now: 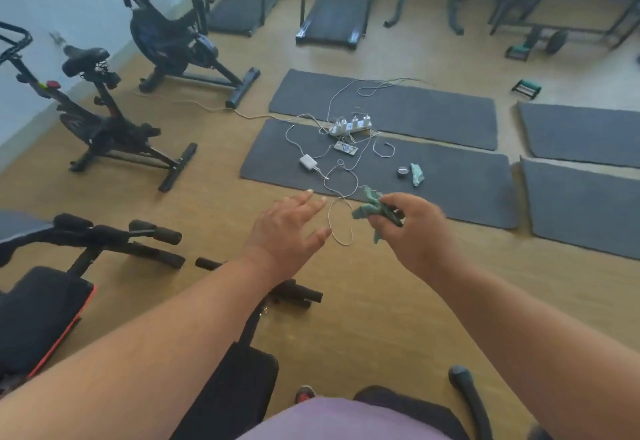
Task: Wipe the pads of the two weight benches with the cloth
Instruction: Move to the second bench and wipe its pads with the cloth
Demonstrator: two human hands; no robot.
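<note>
Green cloth (367, 210), soft and light, is bunched in the right hand (414, 228); left hand (285, 231) is spread wide, holding nothing.

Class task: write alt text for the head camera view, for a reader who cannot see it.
A person's right hand grips a crumpled green cloth while the open left hand reaches forward, above two black weight benches on a wooden gym floor. Beyond lie grey mats with a power strip and cables, exercise bikes and treadmills.

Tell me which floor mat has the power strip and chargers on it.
The near-left mat, nearest the hands: the power strip sits at its far edge, the charger on it. The others hold none.
</note>
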